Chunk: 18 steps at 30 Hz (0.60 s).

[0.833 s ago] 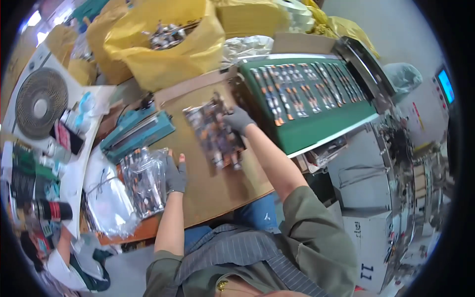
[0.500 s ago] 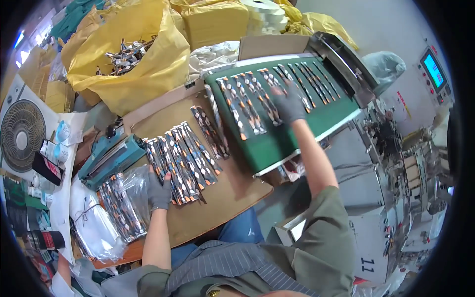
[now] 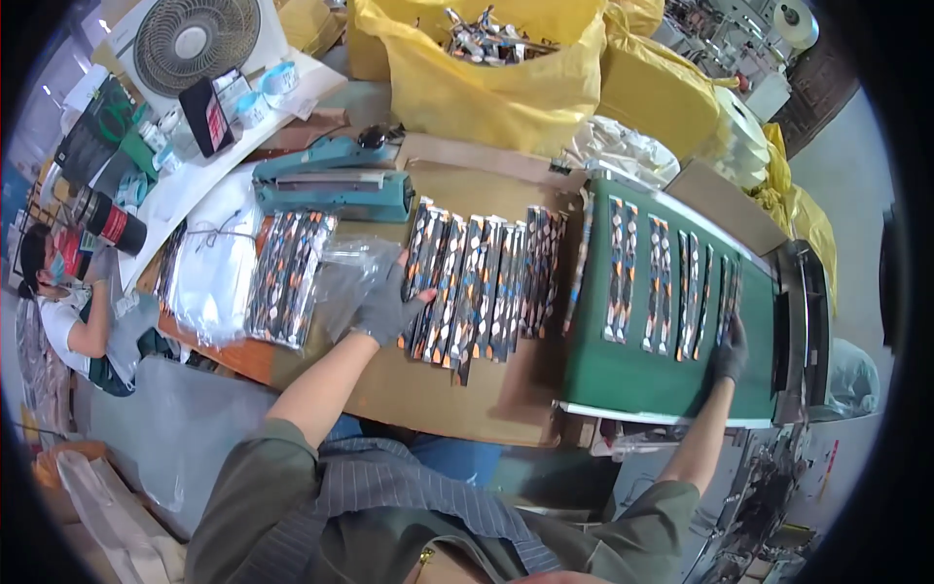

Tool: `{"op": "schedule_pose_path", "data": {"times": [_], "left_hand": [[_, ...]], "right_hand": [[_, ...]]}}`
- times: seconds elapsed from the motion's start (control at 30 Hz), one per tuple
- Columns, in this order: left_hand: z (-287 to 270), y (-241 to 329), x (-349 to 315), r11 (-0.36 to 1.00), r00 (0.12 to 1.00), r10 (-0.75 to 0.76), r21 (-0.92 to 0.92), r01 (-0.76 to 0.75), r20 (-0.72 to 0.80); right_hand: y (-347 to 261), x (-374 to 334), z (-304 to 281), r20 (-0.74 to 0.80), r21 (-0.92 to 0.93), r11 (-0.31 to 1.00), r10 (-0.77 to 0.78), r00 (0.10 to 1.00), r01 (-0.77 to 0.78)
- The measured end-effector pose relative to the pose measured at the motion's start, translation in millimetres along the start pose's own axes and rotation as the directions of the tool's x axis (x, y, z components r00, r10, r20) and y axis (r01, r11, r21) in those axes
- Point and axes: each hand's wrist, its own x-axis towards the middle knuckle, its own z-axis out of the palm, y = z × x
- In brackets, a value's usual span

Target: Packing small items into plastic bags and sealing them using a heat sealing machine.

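Note:
A row of slim, diamond-patterned stick packets (image 3: 472, 282) in black, white, orange and blue lies on the brown tabletop. My left hand (image 3: 384, 310), in a grey glove with bare fingertips, rests at the row's left end. Its thumb lies over the packets and its fingers are apart. Similar packets (image 3: 659, 282) lie spaced along the green conveyor belt (image 3: 603, 375). My right hand (image 3: 732, 352), gloved alike, reaches the near end of the rightmost belt packets (image 3: 728, 292). Its fingers stretch along their edge and partly hide behind them.
Left of the row are a clear plastic bag (image 3: 355, 273), a bundle of packets (image 3: 290, 277), clear bags (image 3: 214, 263) and a teal sealer (image 3: 336, 185). A yellow sack (image 3: 486, 97) stands behind. A fan (image 3: 195, 44) and phone (image 3: 206, 117) stand far left; a co-worker (image 3: 83, 316) sits below.
The view has swung left, bringing the co-worker into sight. My right hand has moved from the belt's middle packets to its right end. My left hand stays by the row on the table.

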Motion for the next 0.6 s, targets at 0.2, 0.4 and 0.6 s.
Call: {"op": "schedule_pose_path", "data": {"times": [0.2,0.4,0.6], "left_hand": [[-4.8,-2.3,5.2,0.995,0.999,-0.021,-0.101,0.024,0.029],[-6.1,21.3,9.8,0.950,0.976,-0.159,-0.247,0.193,0.149],[-0.4,5.3,35.5,0.755,0.941,-0.255,-0.563,0.337,0.221]], "right_hand": [[-226.1,-111.8,99.5,0.240,0.102,0.885,-0.465,0.852,0.454],[-335.8,-153.3,175.2,0.432,-0.016,0.913,-0.362,0.826,0.408],[-351.5,-147.5,275.1,0.366,-0.070,0.993,0.116,0.923,-0.097]]}}
